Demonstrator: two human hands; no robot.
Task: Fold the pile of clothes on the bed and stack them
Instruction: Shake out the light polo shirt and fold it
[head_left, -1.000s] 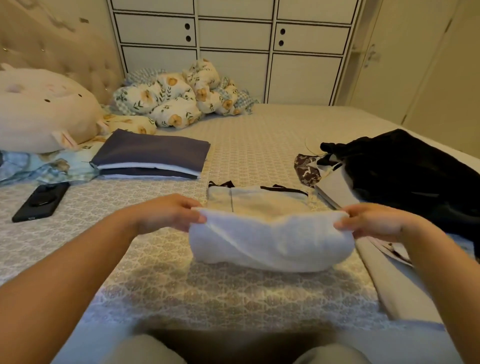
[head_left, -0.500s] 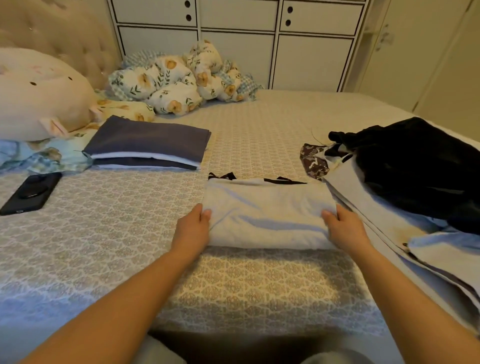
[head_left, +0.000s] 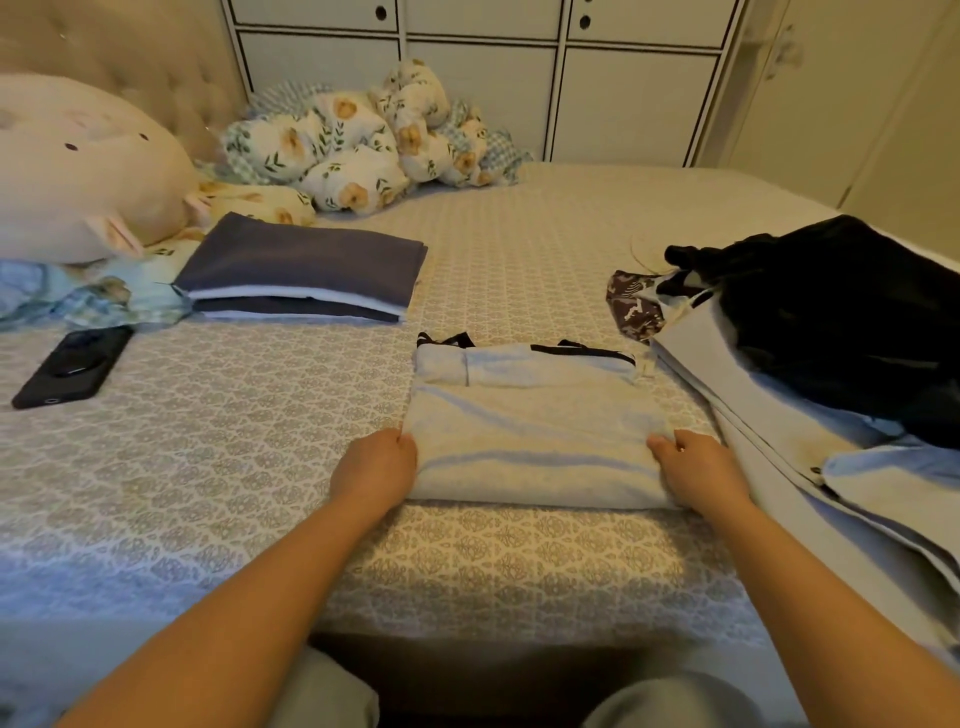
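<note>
A folded pale grey knit garment with black trim at its far edge lies at the centre of the patterned beige bedspread; the left hand grips its near-left corner and the right hand its near-right corner. At ten o'clock from it sits a stack of folded navy and white clothes, with a black phone farther out at nine. At two o'clock, just beside the garment, is an unfolded pile of black and pale clothes.
</note>
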